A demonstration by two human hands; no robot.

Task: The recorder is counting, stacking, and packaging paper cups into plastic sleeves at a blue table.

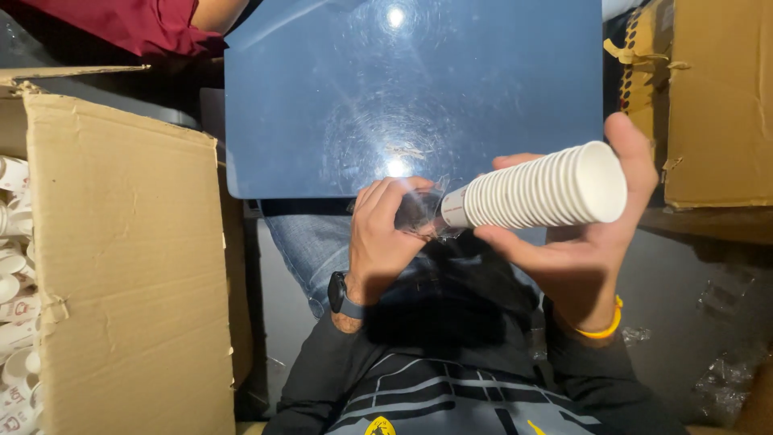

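Hands [386, 234] hold cup stack [539, 192] before blue table [322, 89], cardboard boxes [129, 266] flanking.

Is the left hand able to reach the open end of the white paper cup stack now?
Probably yes: the left hand already pinches clear plastic wrap at the narrow end of the white paper cup stack; the right hand holds it from below.
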